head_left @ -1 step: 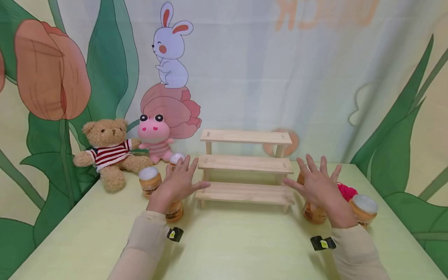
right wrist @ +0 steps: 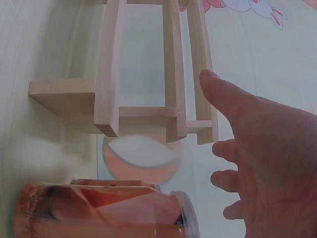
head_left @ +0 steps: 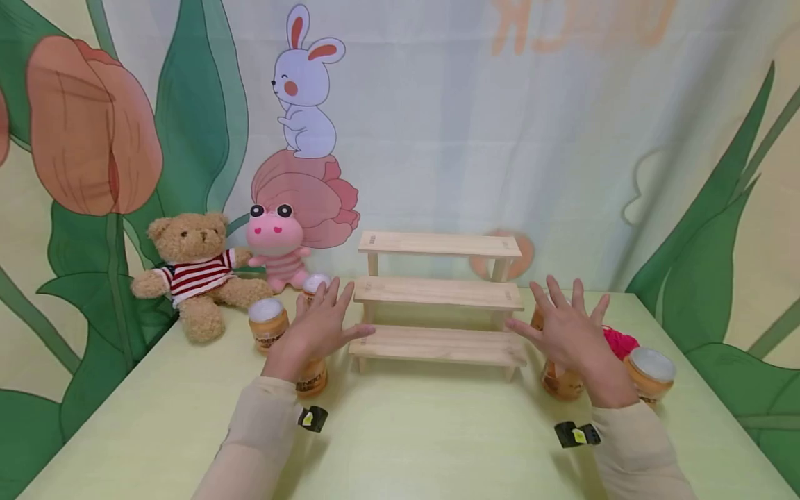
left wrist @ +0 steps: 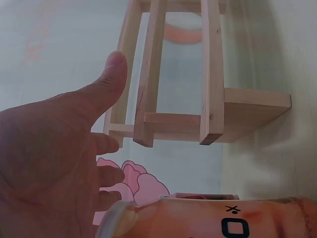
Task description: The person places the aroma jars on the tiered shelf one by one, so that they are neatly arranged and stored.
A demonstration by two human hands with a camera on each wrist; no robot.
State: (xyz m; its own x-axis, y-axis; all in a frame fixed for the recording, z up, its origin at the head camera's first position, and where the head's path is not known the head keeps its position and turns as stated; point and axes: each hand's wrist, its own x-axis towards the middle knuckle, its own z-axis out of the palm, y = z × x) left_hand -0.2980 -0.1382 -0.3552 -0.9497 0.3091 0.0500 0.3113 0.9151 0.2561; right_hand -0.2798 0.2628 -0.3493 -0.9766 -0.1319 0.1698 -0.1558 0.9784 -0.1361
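My left hand (head_left: 315,330) hovers with spread fingers above a jar (head_left: 311,378) that has an orange label. Two more such jars with whitish lids, one outer (head_left: 267,325) and one farther back (head_left: 316,283), stand around it. On the other side, my right hand (head_left: 571,333) is likewise spread, over another jar (head_left: 562,383) which it partly hides. Behind that hand a further jar (head_left: 537,318) peeks out, and one more (head_left: 651,373) stands to its right. Between the hands is a three-step wooden shelf (head_left: 437,344). Both wrist views show palms holding nothing, with the jars (left wrist: 233,220) (right wrist: 114,208) below.
A teddy bear (head_left: 203,278) in a striped top and a pink plush toy (head_left: 278,239) sit at the back left of the table (head_left: 412,444). A bright pink item (head_left: 619,342) lies behind the right-hand jar. A printed curtain (head_left: 562,139) hangs behind the shelf.
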